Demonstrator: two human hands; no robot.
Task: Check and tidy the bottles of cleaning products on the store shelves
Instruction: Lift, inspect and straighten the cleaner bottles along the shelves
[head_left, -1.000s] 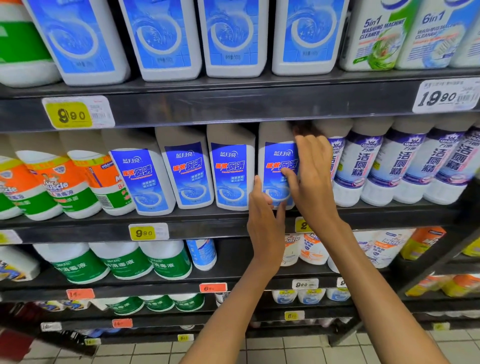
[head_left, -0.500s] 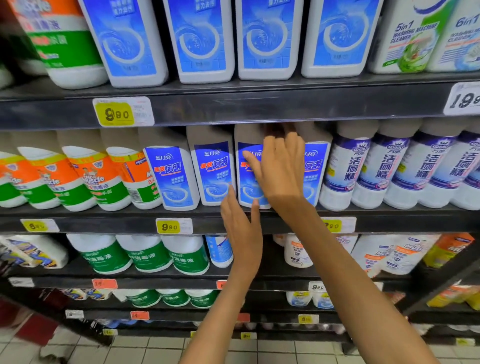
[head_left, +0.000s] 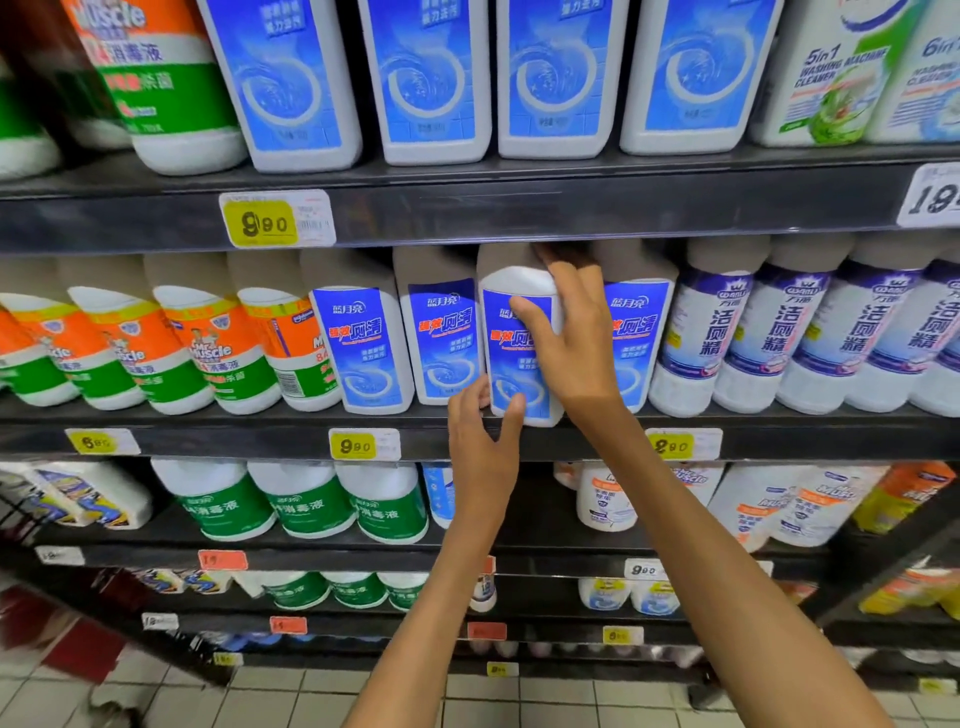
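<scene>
- Bottle with a blue label (head_left: 519, 358) on the middle shelf (head_left: 519, 441), standing at the shelf's front edge, forward of its blue-labelled neighbours and between two of them.
- Right hand (head_left: 574, 343) grasps that bottle: its fingers curl over the bottle's right shoulder and its thumb lies across the label front.
- Left hand (head_left: 480, 441) is at the bottle's lower left corner, thumb tip on the label near the base, fingers curled round the bottle's left side; this grip also holds the bottle.
- Left of the bottle, two more blue-labelled bottles (head_left: 363, 353) stand upright in the same row; another one (head_left: 636, 338) is just right of it, partly behind the right hand.
- Further left of the bottle, orange-and-green bottles (head_left: 208, 353) lean in a row.
- Right of the bottle, white bottles with purple labels (head_left: 779, 332) fill the row.
- Below the bottle, a yellow price tag (head_left: 358, 446) marked 9.90 sits on the shelf edge, left of the left hand.
- Above the bottle, the upper shelf (head_left: 519, 208) carries bigger blue-labelled jugs (head_left: 556, 78).
- Under the bottle's shelf, green-labelled white bottles (head_left: 306, 509) stand on the next shelf down.
</scene>
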